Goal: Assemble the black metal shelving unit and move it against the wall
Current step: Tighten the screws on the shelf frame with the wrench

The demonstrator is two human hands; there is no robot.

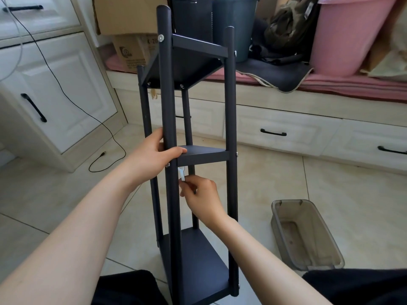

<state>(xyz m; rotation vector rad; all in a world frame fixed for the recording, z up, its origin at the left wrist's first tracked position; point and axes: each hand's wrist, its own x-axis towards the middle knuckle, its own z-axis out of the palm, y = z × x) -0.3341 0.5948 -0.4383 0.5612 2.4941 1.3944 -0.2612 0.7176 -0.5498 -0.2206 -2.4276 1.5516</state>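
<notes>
Shelving unit [199, 155], its base cut off below frame

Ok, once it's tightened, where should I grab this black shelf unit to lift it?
Probably take the shelving unit by its two near posts, just below the middle shelf, one hand from each side. The posts are slim and round, and the shelf edge above would likely stop a slipping grip.

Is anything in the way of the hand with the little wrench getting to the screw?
Nothing visible blocks it. The right hand holds the small wrench just below the middle shelf, close beside the bolt on the front pole.
</notes>
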